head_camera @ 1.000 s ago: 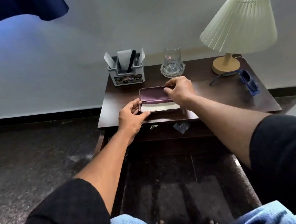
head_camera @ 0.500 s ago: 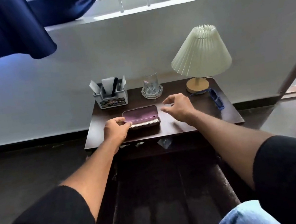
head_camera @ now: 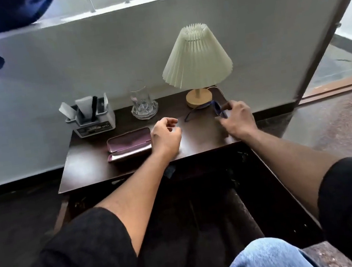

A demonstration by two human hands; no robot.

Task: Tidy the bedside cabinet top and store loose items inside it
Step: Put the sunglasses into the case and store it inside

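Note:
A purple glasses case (head_camera: 127, 144) lies open on the dark wooden cabinet top (head_camera: 88, 167), its lid tipped back. My left hand (head_camera: 165, 135) hovers just right of the case, fingers loosely curled and holding nothing. A pair of blue glasses (head_camera: 218, 109) sits near the lamp base at the right end of the top. My right hand (head_camera: 235, 118) grips the glasses at their front frame, one arm of them sticking out to the left.
At the back stand a grey organiser (head_camera: 91, 121) with white packets and a black pen, a glass (head_camera: 141, 102) on a glass coaster, and a pleated cream lamp (head_camera: 196, 61). Below the top lies a dark open space (head_camera: 203, 198). A door frame (head_camera: 324, 29) rises at right.
My right hand left the case, reached right and took hold of the blue glasses. My left hand let go of the case and shifted right. The case now lies open.

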